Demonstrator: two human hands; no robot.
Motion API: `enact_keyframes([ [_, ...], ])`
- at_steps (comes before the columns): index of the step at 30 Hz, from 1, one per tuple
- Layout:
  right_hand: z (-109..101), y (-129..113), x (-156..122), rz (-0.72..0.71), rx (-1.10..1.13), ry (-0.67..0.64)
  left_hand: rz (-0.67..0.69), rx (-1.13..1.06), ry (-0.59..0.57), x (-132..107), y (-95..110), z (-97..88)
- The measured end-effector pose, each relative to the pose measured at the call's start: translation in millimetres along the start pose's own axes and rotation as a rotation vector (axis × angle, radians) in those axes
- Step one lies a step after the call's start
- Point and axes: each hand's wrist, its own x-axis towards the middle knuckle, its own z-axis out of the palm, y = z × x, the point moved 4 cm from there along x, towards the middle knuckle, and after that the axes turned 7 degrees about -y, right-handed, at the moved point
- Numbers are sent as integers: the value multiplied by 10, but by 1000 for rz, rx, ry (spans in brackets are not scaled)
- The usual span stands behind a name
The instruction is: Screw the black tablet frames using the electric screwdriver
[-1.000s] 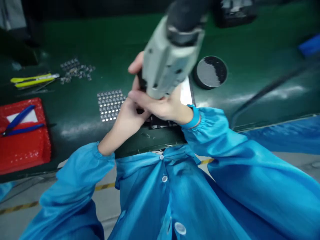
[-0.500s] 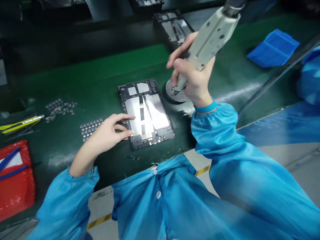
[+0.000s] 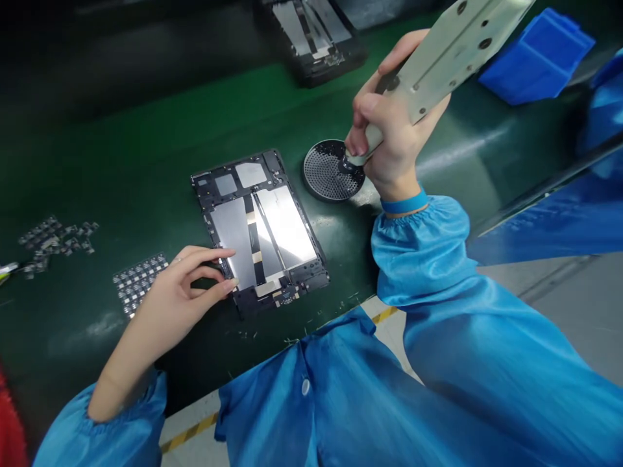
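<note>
An opened tablet chassis with silver plates and a black frame lies on the green mat. My left hand rests at its lower left edge, thumb and fingers curled and touching the frame. My right hand is wrapped round a grey electric screwdriver, tilted with its tip down on a round black perforated screw dish just right of the tablet.
A sheet of small metal parts and a loose pile of such parts lie at the left. A second tablet chassis sits at the back. A blue tray is at the far right. A dark cable crosses the right side.
My right hand carried the screwdriver from above the tablet over to the screw dish. My left hand let go of the driver and settled on the tablet's lower left edge. The view shifted right.
</note>
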Motion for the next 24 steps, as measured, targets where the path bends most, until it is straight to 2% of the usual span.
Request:
enact_keyframes([
  [13,-2,20,-52,21,-82,-129,-5,17,0,21,23,16],
  [16,25,-42,-45,7,-79,-167,-6,11,13,84,43,3],
  [18,61,-150,-28,-57,-35,-139,-20,3,1,130,78,6],
  [21,255,-377,-73,-183,75,-63,-35,4,-50,198,163,21],
  [24,714,-649,-291,-205,193,-73,-10,15,-71,278,223,14],
])
